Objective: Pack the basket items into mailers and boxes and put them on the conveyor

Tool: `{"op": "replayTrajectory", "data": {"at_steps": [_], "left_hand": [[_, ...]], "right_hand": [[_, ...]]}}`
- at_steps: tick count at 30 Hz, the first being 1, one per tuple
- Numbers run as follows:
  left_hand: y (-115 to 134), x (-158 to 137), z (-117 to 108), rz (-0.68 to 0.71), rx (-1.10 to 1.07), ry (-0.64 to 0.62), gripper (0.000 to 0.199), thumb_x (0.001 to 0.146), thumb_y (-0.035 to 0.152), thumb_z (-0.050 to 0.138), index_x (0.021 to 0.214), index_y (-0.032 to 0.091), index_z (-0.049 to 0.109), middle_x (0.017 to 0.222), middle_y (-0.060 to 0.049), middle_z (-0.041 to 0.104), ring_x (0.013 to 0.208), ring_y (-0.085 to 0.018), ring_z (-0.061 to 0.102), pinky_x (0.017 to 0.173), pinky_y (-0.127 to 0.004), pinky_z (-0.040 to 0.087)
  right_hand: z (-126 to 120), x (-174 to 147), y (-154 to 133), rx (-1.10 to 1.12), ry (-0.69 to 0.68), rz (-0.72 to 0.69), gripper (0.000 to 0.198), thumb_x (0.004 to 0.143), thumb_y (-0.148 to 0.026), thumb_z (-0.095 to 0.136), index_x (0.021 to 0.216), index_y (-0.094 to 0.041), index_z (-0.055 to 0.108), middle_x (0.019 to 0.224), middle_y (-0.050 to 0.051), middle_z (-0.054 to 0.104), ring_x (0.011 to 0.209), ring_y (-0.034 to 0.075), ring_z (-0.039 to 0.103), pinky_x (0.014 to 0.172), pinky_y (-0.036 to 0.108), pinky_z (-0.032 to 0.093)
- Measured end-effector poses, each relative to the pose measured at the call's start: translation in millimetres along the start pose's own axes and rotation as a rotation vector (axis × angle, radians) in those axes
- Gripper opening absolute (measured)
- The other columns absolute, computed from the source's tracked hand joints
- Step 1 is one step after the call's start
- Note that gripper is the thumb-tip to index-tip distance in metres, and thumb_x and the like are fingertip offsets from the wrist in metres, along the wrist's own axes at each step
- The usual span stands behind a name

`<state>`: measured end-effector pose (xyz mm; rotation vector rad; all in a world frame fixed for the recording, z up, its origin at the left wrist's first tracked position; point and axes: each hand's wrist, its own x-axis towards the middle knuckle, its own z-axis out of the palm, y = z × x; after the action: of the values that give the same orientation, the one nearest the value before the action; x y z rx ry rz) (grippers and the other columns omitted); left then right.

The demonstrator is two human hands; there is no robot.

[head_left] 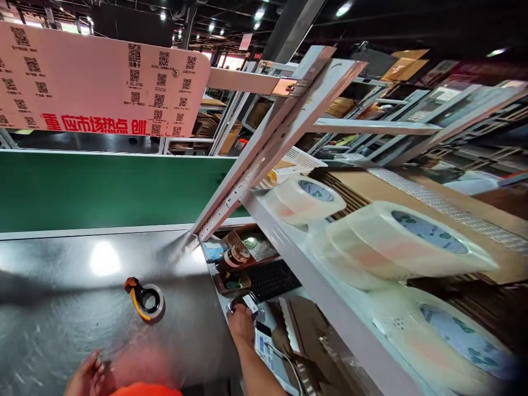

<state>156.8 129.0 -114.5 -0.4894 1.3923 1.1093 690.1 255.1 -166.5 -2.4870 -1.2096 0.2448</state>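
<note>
Packing warehouse, conveyor belt (pixel 99 190), tape rolls (pixel 396 242)

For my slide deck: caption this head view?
Right hand reaches beside the keyboard; left hand rests on the steel table.

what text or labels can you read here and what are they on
"重应市场热点 创" in red, cut off at both ends, on the white sign board above the green conveyor belt.
"F.02.0100" under one QR code on that board; the other captions are too small.
Tape roll core labels: green marks, unreadable.
</note>
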Motion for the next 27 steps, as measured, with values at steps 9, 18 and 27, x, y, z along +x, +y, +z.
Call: {"op": "replayTrajectory", "data": {"at_steps": [9, 18, 27], "left_hand": [[105.2, -135.0, 122.1, 0.582, 0.221, -0.689, 0.028, 0.107, 0.024, 0.063, 0.082, 0.018, 0.074, 0.066, 0.004, 0.055, 0.059, -0.013, 0.057, 0.063, -0.021, 0.053], [135.1, -130.1, 117.0, 1.467, 1.994, -0.665, 0.025, 0.102, -0.001, 0.062, 0.104, 0.010, 0.084, 0.105, -0.019, 0.082, 0.105, -0.031, 0.081, 0.100, -0.039, 0.059], [160.9, -93.5, 56.8, 1.592, 2.159, -0.539, 0.029, 0.111, 0.009, 0.056, 0.111, 0.007, 0.085, 0.105, -0.015, 0.083, 0.098, -0.025, 0.077, 0.089, -0.033, 0.054]], "right_hand": [[35.3, -40.2, -132.7, 0.312, -0.183, -0.281, 0.056, 0.089, -0.064, 0.061, 0.121, -0.018, 0.068, 0.120, 0.021, 0.075, 0.106, 0.037, 0.075, 0.106, 0.056, 0.063], [87.8, -173.7, -219.0, 0.191, -0.556, -0.857, 0.074, 0.090, -0.053, 0.068, 0.152, -0.012, 0.060, 0.150, 0.029, 0.071, 0.140, 0.044, 0.071, 0.122, 0.058, 0.057], [100.0, -193.4, -233.2, -0.131, -0.476, -0.817, 0.076, 0.095, -0.033, 0.057, 0.167, -0.009, 0.052, 0.137, 0.031, 0.080, 0.131, 0.046, 0.078, 0.113, 0.057, 0.059]]}}
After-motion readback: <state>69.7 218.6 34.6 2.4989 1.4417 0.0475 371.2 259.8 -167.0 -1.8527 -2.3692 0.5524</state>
